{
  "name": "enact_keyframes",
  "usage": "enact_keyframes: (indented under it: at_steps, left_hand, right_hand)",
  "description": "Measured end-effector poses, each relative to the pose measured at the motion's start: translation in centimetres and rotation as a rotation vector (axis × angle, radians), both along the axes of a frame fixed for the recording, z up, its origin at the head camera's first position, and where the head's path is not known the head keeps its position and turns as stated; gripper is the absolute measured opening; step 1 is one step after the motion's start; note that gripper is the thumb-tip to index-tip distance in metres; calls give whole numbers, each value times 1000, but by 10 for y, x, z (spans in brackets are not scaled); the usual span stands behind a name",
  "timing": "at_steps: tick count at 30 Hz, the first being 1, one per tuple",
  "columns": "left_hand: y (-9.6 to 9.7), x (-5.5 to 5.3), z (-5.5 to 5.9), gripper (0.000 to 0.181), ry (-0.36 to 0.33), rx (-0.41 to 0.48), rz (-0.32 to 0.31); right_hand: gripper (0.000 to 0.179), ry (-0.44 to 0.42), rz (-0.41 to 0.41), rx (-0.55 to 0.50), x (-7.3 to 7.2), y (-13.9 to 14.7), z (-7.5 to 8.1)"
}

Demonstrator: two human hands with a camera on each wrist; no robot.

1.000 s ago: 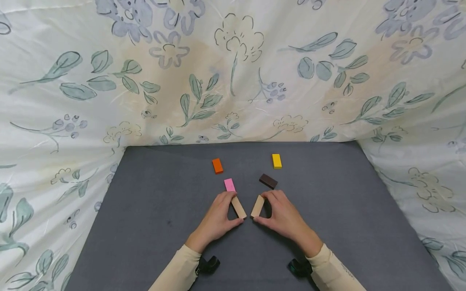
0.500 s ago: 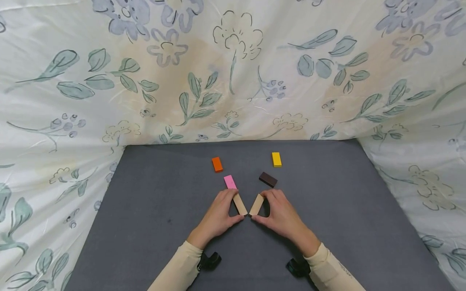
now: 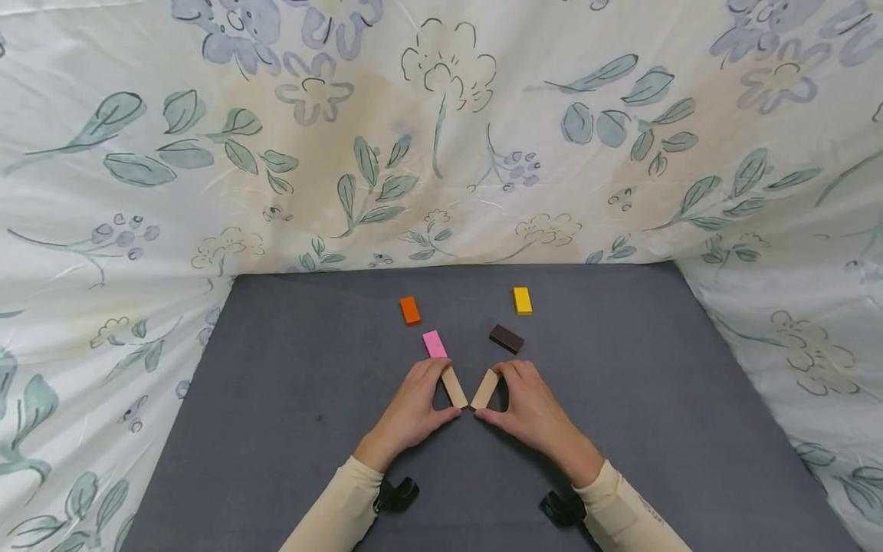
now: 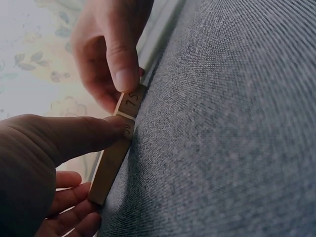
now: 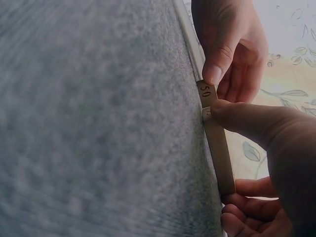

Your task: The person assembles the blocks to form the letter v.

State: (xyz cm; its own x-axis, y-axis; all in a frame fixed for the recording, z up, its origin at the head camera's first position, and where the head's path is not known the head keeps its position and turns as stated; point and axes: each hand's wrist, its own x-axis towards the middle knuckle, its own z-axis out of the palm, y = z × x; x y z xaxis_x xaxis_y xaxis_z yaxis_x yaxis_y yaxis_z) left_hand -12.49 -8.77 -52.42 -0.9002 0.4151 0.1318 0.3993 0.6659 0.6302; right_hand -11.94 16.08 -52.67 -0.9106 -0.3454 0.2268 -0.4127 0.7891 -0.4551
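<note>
In the head view my left hand holds a plain wooden block by its ends, thumb at the near end and fingers at the far end. My right hand grips a second plain wooden block the same way. The two blocks lie on the cloth in a V, near ends meeting or almost meeting. Handwritten marks show on the end faces; the left wrist view reads 75 on the right block. Beyond the left fingertips is a pink block; a dark brown block lies past the right hand.
An orange block and a yellow block lie farther back on the grey cloth surface. Flower-printed fabric hangs behind and along both sides. Black wrist mounts stick out inward beneath the sleeves.
The wooden blocks' near ends have come together, the left block moving right and slightly away, the right block slightly left. Both hands have kept their hold. The head view has shifted a little.
</note>
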Motion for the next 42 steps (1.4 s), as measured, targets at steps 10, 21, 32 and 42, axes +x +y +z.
enact_keyframes:
  at_steps: [10,21,32,42]
  left_hand:
    - [2,0,1,79,-7,-12,-8]
    - [3,1,3,79,16,-27,-7]
    - [3,2,2,80,27,-52,-8]
    - [2,6,5,83,56,-68,-1]
  right_hand:
    - [75,-10,6,16,-1,0,3]
    - [76,-3,21,10,-3,0,2]
    - [78,-27,15,0,-4,0,2]
    - [83,-62,13,-13,-2,1,1]
